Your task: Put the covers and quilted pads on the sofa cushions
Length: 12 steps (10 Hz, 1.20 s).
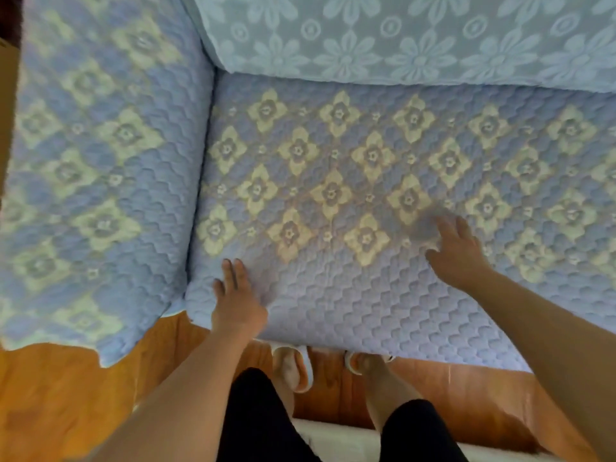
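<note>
Smoothing: both hands are lying flat, fingers straight, holding nothing.
Left hand [238, 303]: pressing the quilted pad [366, 201] at 7 o'clock, likely flattening its corner.
Right hand [458, 253]: sweeping at 4 o'clock.
Pad: covering the seat, running 9-to-3.
Back cushion [400, 38]: standing at 12.

Soft, even daylight; warm patch at frame centre. Right hand [458, 253] is motion-blurred, left edge smeared, wide-angle bending at borders.
</note>
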Each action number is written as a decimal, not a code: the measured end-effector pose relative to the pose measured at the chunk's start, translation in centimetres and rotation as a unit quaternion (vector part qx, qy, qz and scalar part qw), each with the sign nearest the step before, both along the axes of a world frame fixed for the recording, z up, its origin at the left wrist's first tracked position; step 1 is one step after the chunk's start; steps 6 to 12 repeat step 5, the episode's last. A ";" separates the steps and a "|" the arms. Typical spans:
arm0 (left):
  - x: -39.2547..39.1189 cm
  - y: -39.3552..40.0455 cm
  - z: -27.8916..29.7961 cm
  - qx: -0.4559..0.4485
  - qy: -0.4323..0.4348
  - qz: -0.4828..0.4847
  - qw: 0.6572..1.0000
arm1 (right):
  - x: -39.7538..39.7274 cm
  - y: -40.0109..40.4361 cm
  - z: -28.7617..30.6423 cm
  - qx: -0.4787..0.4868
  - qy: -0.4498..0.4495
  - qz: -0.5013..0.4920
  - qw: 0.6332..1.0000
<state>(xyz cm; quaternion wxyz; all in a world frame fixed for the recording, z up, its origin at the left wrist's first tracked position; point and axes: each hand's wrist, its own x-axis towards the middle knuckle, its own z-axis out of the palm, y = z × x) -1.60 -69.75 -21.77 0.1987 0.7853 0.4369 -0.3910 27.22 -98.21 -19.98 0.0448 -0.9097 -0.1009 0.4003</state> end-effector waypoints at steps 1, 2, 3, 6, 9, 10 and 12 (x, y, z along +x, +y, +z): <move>0.6 0.8 0.4 -0.036 0.008 0.013 0.999 | -6.4 4.6 -0.8 -0.024 -0.002 0.019 1.000; 1.3 3.6 0.8 -0.084 0.033 -0.035 0.995 | -15.4 10.2 -0.1 -0.004 0.035 0.069 0.997; 2.5 6.1 2.5 -0.145 0.058 -0.107 0.982 | -22.0 14.9 3.1 0.021 0.168 0.150 0.974; 3.6 11.6 13.0 -0.143 0.064 -0.307 0.939 | -24.1 19.0 12.4 0.068 0.180 -0.121 0.974; 3.6 11.6 13.0 -0.143 0.064 -0.307 0.939 | -24.1 19.0 12.4 0.068 0.180 -0.121 0.974; 3.6 11.6 13.0 -0.143 0.064 -0.307 0.939 | -24.1 19.0 12.4 0.068 0.180 -0.121 0.974; 3.6 11.6 13.0 -0.143 0.064 -0.307 0.939 | -24.1 19.0 12.4 0.068 0.180 -0.121 0.974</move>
